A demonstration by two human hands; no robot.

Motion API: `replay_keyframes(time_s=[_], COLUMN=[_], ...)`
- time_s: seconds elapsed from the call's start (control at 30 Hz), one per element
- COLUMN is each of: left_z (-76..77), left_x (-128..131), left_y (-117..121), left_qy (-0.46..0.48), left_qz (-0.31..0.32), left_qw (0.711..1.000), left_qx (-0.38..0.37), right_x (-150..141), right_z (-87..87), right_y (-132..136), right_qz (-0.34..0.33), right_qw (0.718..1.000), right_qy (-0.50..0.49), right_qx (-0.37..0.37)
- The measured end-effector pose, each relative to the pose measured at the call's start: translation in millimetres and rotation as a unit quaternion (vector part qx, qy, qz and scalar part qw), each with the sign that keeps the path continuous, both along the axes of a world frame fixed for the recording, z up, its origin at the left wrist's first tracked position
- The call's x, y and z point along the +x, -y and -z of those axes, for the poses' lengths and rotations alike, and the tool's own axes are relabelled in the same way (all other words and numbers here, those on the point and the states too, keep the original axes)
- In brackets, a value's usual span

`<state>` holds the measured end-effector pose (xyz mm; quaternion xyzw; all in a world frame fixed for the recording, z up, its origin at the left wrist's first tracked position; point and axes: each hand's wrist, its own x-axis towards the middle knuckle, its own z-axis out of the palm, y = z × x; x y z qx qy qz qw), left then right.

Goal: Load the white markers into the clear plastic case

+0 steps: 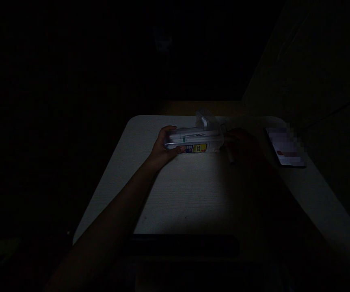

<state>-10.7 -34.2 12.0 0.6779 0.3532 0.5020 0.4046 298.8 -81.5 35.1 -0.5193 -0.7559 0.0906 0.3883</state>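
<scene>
The scene is very dark. My left hand grips the left end of a clear plastic package with a white item inside and a yellow and blue label, lying on a pale table. My right hand is a dim shape at the package's right end, close to a small white stick-like object. Its fingers are lost in shadow.
A phone with a lit screen lies on the table at the right. A dark bar-shaped object runs along the table's near edge. Everything around the table is black.
</scene>
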Motion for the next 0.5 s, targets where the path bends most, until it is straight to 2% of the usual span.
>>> replay_keyframes(time_s=[0.07,0.3,0.5], left_z=[0.0,-1.7,1.1], left_x=[-0.3,0.3,-0.6], left_y=[-0.3,1.4,-1.2], left_qy=[0.002,-0.002,0.000], left_qz=[-0.002,-0.006,-0.006], left_qw=[1.000,1.000,1.000], left_qx=[0.004,-0.003,0.014], right_x=[-1.7,-6.0,21.4], right_z=[0.7,-6.5,-4.1], right_y=[-1.3,-1.7,-1.5], right_qz=[-0.015,0.006,0.056], right_qw=[1.000,0.997,0.996], right_qy=[0.014,0.072,0.071], right_qx=[0.002,-0.002,0.007])
